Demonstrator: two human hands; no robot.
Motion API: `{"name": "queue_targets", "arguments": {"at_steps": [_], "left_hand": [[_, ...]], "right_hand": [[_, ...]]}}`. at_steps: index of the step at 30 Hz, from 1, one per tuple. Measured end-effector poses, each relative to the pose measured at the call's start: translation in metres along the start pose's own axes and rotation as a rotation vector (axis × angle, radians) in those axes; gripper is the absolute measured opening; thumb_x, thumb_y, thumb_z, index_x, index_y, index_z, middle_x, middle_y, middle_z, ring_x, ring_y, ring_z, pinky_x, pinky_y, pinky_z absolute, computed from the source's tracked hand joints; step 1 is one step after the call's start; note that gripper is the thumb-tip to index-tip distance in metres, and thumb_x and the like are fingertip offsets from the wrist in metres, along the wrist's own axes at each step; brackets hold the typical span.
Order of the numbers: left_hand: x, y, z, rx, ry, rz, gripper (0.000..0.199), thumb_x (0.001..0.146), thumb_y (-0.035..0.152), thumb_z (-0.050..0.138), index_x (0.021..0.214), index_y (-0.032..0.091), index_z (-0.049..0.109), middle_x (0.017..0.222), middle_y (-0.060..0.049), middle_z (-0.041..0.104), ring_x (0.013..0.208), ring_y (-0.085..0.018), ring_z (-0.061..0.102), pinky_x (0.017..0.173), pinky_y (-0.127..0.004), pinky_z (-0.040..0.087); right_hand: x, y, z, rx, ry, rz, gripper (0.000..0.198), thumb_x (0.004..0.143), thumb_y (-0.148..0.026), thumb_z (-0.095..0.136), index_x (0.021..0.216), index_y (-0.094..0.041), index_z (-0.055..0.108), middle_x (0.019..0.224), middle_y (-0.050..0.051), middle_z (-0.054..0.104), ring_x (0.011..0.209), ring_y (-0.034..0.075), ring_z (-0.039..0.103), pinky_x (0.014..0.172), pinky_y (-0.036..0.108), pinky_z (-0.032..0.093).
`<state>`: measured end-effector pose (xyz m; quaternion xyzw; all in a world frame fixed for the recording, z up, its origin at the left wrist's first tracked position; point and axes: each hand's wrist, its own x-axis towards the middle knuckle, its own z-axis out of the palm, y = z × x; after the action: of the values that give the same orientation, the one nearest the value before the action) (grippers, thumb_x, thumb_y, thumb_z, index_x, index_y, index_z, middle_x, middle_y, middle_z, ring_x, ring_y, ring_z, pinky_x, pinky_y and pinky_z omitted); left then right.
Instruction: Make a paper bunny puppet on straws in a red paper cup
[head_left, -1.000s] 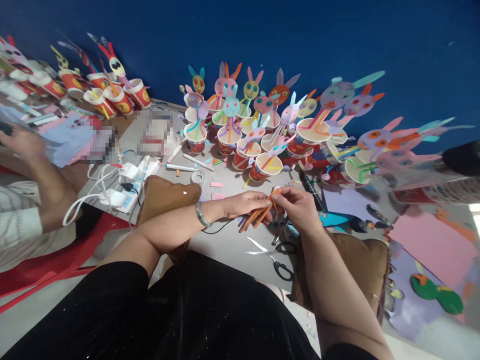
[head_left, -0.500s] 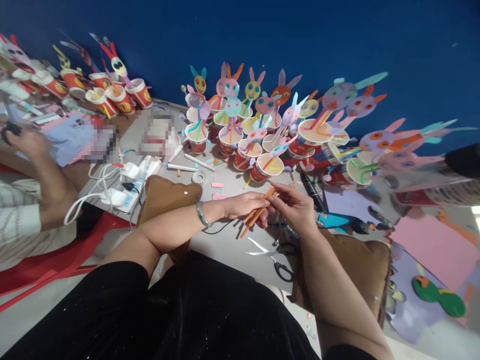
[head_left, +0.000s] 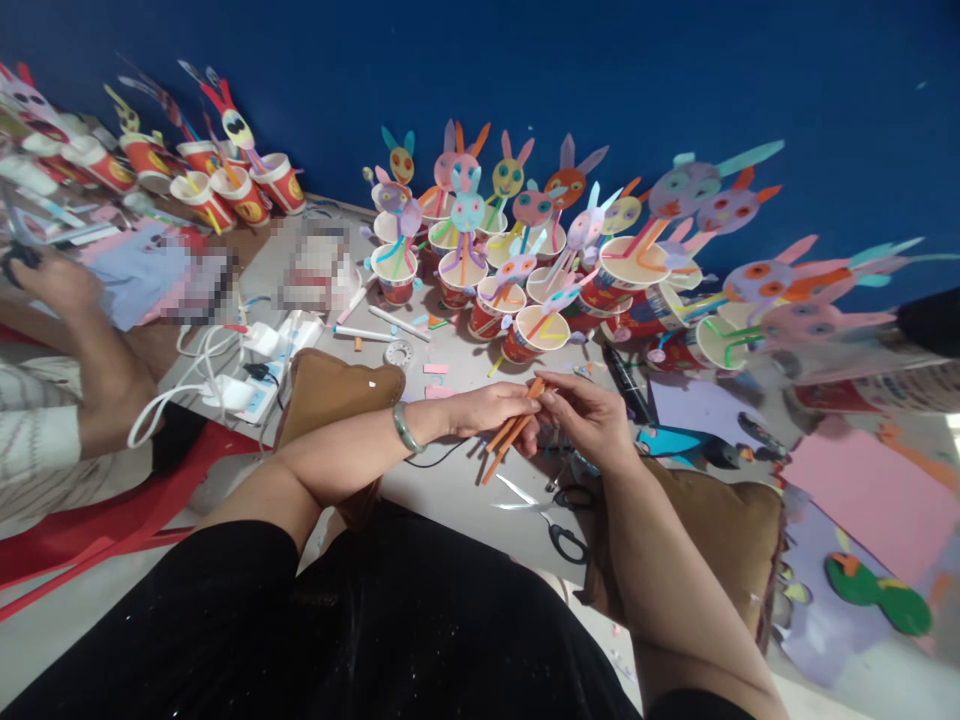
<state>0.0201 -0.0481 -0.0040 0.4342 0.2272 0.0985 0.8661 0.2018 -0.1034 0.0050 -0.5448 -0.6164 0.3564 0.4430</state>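
In the head view, your fingers hide the middle of the orange strips [head_left: 510, 432], so their exact number is hard to make out, as is how they meet between your thumbs. A pixelated patch [head_left: 319, 265] covers something on the surface [head_left: 450, 490] beyond the power strip [head_left: 281, 365]. At the left edge, a co-worker's hand [head_left: 66, 288] is smeared and whatever dark thing it holds is unclear; your own upper arms run off the bottom.

Compared with a second ago, the strips' upper ends have come clear of your fingers and the lower ends fan further apart, one reaching lower toward the scissors [head_left: 550, 517]. The scissors lie spread on the surface, and the paper cups [head_left: 534, 338] with their rabbit-eared figures have stayed put.

Your left grip [head_left: 496, 408] pinches the strips between thumb and fingers, its wrist wearing a bangle [head_left: 406, 430]. Your right grip [head_left: 592, 412] pinches the same strips near their upper ends, thumb tip against them. The strips slant over the surface, between the cups and the scissors.
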Motion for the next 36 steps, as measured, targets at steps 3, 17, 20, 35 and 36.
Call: {"name": "queue_targets", "arguments": {"at_steps": [3, 17, 20, 35, 36], "left_hand": [[0.0008, -0.0014, 0.0002, -0.003, 0.0, 0.018, 0.027, 0.099, 0.041, 0.057, 0.092, 0.015, 0.053, 0.064, -0.003, 0.067, 0.06, -0.015, 0.069, 0.061, -0.026, 0.054], [0.0009, -0.001, -0.0017, 0.045, -0.02, 0.057, 0.028, 0.1, 0.04, 0.056, 0.096, 0.013, 0.057, 0.07, -0.004, 0.068, 0.063, -0.013, 0.069, 0.061, -0.023, 0.052], [0.0001, -0.0006, -0.0004, 0.039, -0.034, 0.019, 0.027, 0.101, 0.04, 0.056, 0.098, 0.013, 0.056, 0.071, -0.004, 0.069, 0.061, -0.013, 0.068, 0.06, -0.024, 0.052], [0.0074, -0.0032, 0.0016, -0.132, 0.072, 0.036, 0.017, 0.096, 0.025, 0.066, 0.098, 0.007, 0.065, 0.082, -0.009, 0.074, 0.074, -0.014, 0.074, 0.08, -0.031, 0.06], [0.0071, -0.0038, 0.0009, -0.124, 0.071, 0.043, 0.02, 0.094, 0.026, 0.068, 0.098, 0.007, 0.065, 0.082, -0.009, 0.074, 0.074, -0.014, 0.074, 0.08, -0.031, 0.06]], "right_hand": [[0.0005, -0.0033, 0.0, -0.015, 0.0, -0.01, 0.04, 0.09, -0.056, 0.069, 0.11, -0.023, 0.078, 0.088, 0.007, 0.078, 0.07, 0.019, 0.071, 0.063, 0.031, 0.059], [0.0012, -0.0069, 0.0066, 0.223, 0.069, 0.194, 0.04, 0.077, -0.057, 0.082, 0.097, -0.023, 0.082, 0.066, 0.001, 0.07, 0.052, 0.012, 0.057, 0.05, 0.027, 0.054], [0.0014, -0.0074, 0.0078, 0.269, 0.048, 0.226, 0.035, 0.075, -0.052, 0.085, 0.094, -0.023, 0.083, 0.074, 0.004, 0.074, 0.052, 0.011, 0.057, 0.047, 0.025, 0.052], [0.0042, 0.0016, 0.0054, 0.342, 0.029, 0.225, 0.031, 0.075, -0.052, 0.086, 0.084, -0.023, 0.079, 0.104, 0.008, 0.081, 0.088, 0.022, 0.077, 0.077, 0.034, 0.064], [0.0042, 0.0023, 0.0053, 0.335, 0.026, 0.224, 0.031, 0.075, -0.052, 0.085, 0.085, -0.023, 0.08, 0.103, 0.008, 0.081, 0.087, 0.022, 0.077, 0.076, 0.034, 0.064]]}}
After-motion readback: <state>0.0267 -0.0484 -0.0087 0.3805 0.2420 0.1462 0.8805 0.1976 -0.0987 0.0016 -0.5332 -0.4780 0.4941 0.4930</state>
